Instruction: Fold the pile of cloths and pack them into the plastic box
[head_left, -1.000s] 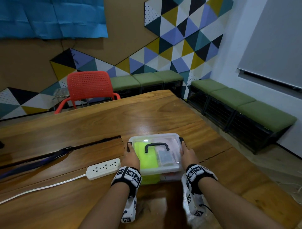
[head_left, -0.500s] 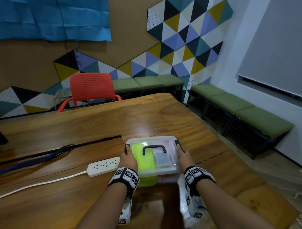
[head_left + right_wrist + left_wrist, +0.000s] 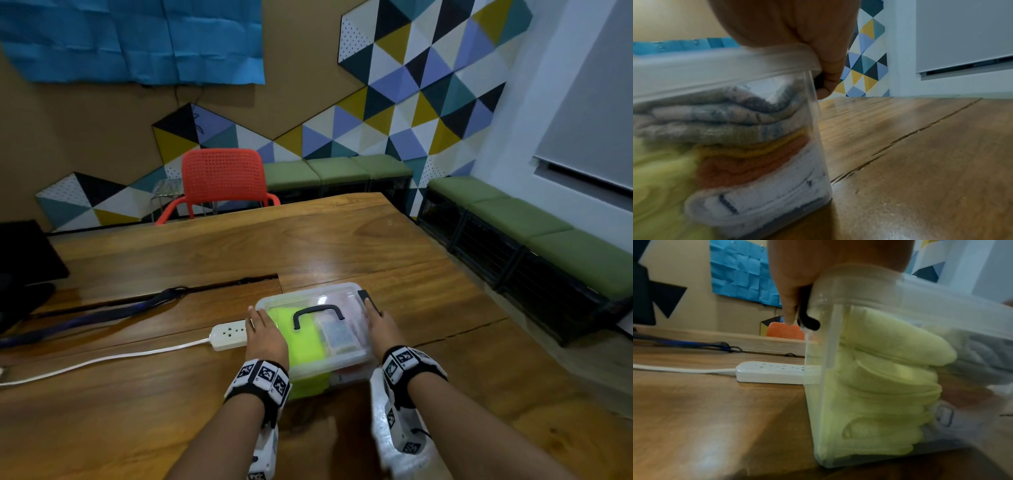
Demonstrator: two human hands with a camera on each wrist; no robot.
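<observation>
A clear plastic box [image 3: 342,295] with its lid on and a black carry handle [image 3: 317,313] stands on the wooden table [image 3: 342,246]. Inside, folded lime-green cloths [image 3: 879,394] fill the left half. Grey [image 3: 715,116], orange [image 3: 748,164] and white [image 3: 766,194] folded cloths are stacked in the right half. My left hand [image 3: 265,332] lies over the lid's left edge, with a finger running down the black left latch [image 3: 807,318]. My right hand [image 3: 382,325] lies along the right edge, fingers over the black right latch [image 3: 368,299].
A white power strip [image 3: 228,335] with its cable lies just left of the box. A blue strap [image 3: 102,313] lies farther left, by a dark object [image 3: 24,253]. A red chair [image 3: 222,181] stands behind the table; green benches [image 3: 548,240] line the right wall.
Both hands have slid forward along the box's sides; the left one now covers the left latch. The box stays beside the power strip. The head view has shifted.
</observation>
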